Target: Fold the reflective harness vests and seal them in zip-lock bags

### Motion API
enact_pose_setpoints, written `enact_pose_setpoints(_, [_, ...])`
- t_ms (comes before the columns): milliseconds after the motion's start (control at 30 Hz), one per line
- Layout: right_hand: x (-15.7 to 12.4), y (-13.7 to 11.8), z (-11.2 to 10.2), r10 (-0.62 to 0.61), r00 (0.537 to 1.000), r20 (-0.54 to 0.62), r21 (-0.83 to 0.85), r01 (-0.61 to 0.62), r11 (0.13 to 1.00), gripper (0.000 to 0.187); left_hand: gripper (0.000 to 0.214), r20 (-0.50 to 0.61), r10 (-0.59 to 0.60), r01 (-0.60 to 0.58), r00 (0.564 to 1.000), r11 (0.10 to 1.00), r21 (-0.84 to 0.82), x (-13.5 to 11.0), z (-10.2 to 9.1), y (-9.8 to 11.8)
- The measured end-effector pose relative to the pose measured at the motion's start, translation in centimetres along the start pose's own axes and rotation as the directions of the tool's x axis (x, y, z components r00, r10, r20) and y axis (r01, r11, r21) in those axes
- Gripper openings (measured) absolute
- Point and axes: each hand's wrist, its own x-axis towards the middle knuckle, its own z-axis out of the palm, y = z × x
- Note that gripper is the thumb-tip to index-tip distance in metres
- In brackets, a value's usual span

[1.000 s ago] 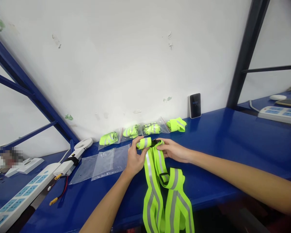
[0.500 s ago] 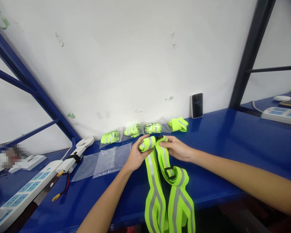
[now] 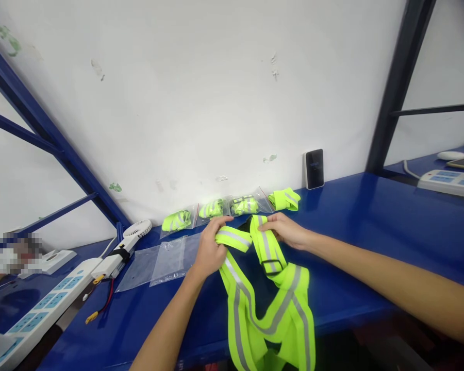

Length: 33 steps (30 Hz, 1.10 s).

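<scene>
A neon-yellow reflective strap harness (image 3: 268, 314) with grey stripes lies over the front edge of the blue bench (image 3: 371, 232) and hangs down. My left hand (image 3: 209, 247) is closed on the left strap end near its top. My right hand (image 3: 288, 229) pinches the top of the right strap, just above a black buckle (image 3: 271, 266). The two strap ends are held slightly apart.
Along the wall lie three bagged folded harnesses (image 3: 212, 208) and one loose folded one (image 3: 284, 198). Empty clear bags (image 3: 162, 260) lie left of my hands. A small white fan (image 3: 133, 234), power strips (image 3: 38, 314), a dark device (image 3: 314, 168) and a black post (image 3: 398, 87) stand around.
The strap ends, held together by both hands a second ago, have been drawn apart; the left end has unrolled and the harness has spread wider on the bench.
</scene>
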Motion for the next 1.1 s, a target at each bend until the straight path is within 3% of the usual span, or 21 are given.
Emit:
enact_pose_setpoints(100, [0.9,0.0,-0.9,-0.162,0.972,-0.168,-0.006,0.164,0.987,0.009,0.062,0.178,0.205,-0.258,0.962,0.898,0.357,-0.3,0.1,1.3])
enact_pose_setpoints(167, [1.3,-0.3,-1.5,-0.250,0.941,-0.228,0.019,0.262,0.965,0.011,0.063,0.280,0.237,-0.348,0.930,0.810,0.471,-0.5,0.7,2.2])
enact_pose_setpoints(233, [1.3,-1.0,-2.0,-0.316,0.913,-0.257,0.061,0.341,0.938,0.016,0.065,0.309,0.201,-0.342,0.929,0.784,0.518,-0.7,1.4,3.2])
enact_pose_setpoints(300, [1.1,-1.9,-2.3,-0.373,0.891,-0.258,0.092,0.407,0.909,0.022,0.068,0.264,0.094,-0.222,0.960,0.833,0.507,-1.3,1.7,4.5])
enact_pose_setpoints(367, [0.5,-3.0,-2.5,-0.431,0.878,-0.208,0.082,0.455,0.887,0.024,0.073,0.218,-0.066,-0.024,0.974,0.922,0.387,-2.2,1.3,6.3])
enact_pose_setpoints(433, [-0.4,-4.3,-2.5,-0.503,0.856,-0.120,0.047,0.511,0.858,0.023,0.078,0.264,-0.206,0.172,0.942,0.974,0.146,-3.3,-0.1,8.5])
enact_pose_setpoints(500, [-1.8,-6.0,-2.1,-0.574,0.818,-0.047,0.015,0.575,0.818,0.020,0.077,0.330,-0.260,0.302,0.907,0.950,-0.082,-4.0,-2.2,10.6])
enact_pose_setpoints(533, [-2.6,-6.9,-1.8,-0.616,0.787,-0.034,0.001,0.617,0.787,0.017,0.074,0.325,-0.264,0.325,0.908,0.934,-0.151,-4.1,-3.2,11.4])
enact_pose_setpoints(667, [-6.5,-11.0,0.4,-0.810,0.585,0.032,-0.035,0.811,0.584,0.013,0.068,0.091,-0.236,0.253,0.968,0.917,-0.310,-3.0,-6.1,12.5])
enact_pose_setpoints(733, [-8.1,-12.8,1.7,-0.845,0.522,0.117,-0.009,0.851,0.525,0.016,0.070,0.190,-0.194,0.260,0.962,0.861,-0.437,-2.1,-6.0,12.2])
enact_pose_setpoints(800, [-9.0,-14.2,2.8,-0.878,0.443,0.179,-0.010,0.894,0.449,0.017,0.070,0.441,-0.116,0.366,0.890,0.759,-0.538,-1.5,-5.2,12.1])
enact_pose_setpoints(867, [-9.2,-15.2,3.5,-0.908,0.360,0.215,-0.024,0.931,0.364,0.016,0.071,0.649,-0.016,0.482,0.761,0.684,-0.548,-1.6,-4.0,12.5])
enact_pose_setpoints(933, [-8.9,-16.0,3.7,-0.937,0.289,0.198,-0.030,0.957,0.289,0.015,0.073,0.756,0.040,0.554,0.653,0.655,-0.514,-2.4,-2.9,12.9])
enact_pose_setpoints(967, [-8.7,-16.3,3.6,-0.949,0.265,0.170,-0.034,0.964,0.263,0.015,0.072,0.782,0.028,0.588,0.623,0.643,-0.491,-3.1,-2.4,13.1])
enact_pose_setpoints(1033, [-8.3,-16.8,2.9,-0.968,0.229,0.107,-0.061,0.973,0.223,0.015,0.071,0.796,-0.083,0.657,0.599,0.619,-0.430,-5.2,-2.0,13.0])
enact_pose_setpoints(1100, [-8.1,-17.2,1.9,-0.975,0.216,0.060,-0.106,0.972,0.209,0.017,0.070,0.657,-0.283,0.632,0.699,0.675,-0.381,-7.9,-1.9,12.3])
